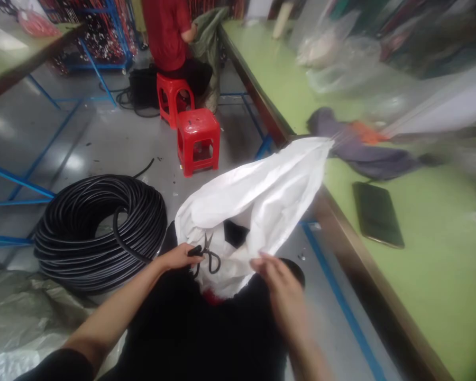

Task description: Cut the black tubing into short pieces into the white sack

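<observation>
My left hand [179, 257] is closed around the handles of black scissors [208, 255], whose blades point up against a white woven sack [257, 201]. My right hand [280, 280] is blurred by motion; its fingers reach the sack's lower edge, and I cannot tell whether they grip it. The sack hangs from the edge of the green table [440, 254] down onto my dark lap. A dark patch shows in the sack just above the scissors.
A big coil of black hose [99, 233] lies on the floor at left. Two red plastic stools [197, 140] stand ahead; a person in a red top [166, 29] sits on the farther one. A dark flat phone [376, 214], grey cloth [360, 153] and plastic bags lie on the table.
</observation>
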{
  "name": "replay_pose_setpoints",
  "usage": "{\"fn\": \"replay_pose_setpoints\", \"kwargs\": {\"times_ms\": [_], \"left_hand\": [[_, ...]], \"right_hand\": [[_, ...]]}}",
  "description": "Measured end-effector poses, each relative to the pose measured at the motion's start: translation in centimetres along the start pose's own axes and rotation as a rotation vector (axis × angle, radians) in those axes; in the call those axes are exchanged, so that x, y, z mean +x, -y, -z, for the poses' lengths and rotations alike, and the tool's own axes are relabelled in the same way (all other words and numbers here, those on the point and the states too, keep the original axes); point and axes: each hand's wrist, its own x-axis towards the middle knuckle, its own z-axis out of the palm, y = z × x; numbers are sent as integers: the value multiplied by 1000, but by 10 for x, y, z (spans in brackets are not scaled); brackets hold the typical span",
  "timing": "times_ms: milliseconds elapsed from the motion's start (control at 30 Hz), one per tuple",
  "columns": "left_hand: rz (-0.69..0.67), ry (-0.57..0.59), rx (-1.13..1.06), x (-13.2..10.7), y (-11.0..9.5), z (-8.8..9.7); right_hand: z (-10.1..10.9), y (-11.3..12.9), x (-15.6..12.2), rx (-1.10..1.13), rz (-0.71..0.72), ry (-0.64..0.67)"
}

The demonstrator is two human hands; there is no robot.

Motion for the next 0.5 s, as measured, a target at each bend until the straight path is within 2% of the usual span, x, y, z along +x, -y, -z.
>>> {"fn": "replay_pose_setpoints", "kwargs": {"times_ms": [100,133,233,367,500], "left_hand": [[-74,-29,15,-3,-20,-9],[-95,-52,33,-3,-26,-13],[-144,-120,81,-2,-41,-27],[-188,-184,91,-5,-53,-45],[-211,-208,66,-12,-56,-57]], "right_hand": [[-34,-19,1,218,17,117],[-46,-26,2,239,47,156],[-74,-42,5,210,182,154],[-85,-47,8,204,303,136],[-87,-45,6,162,302,107]]}}
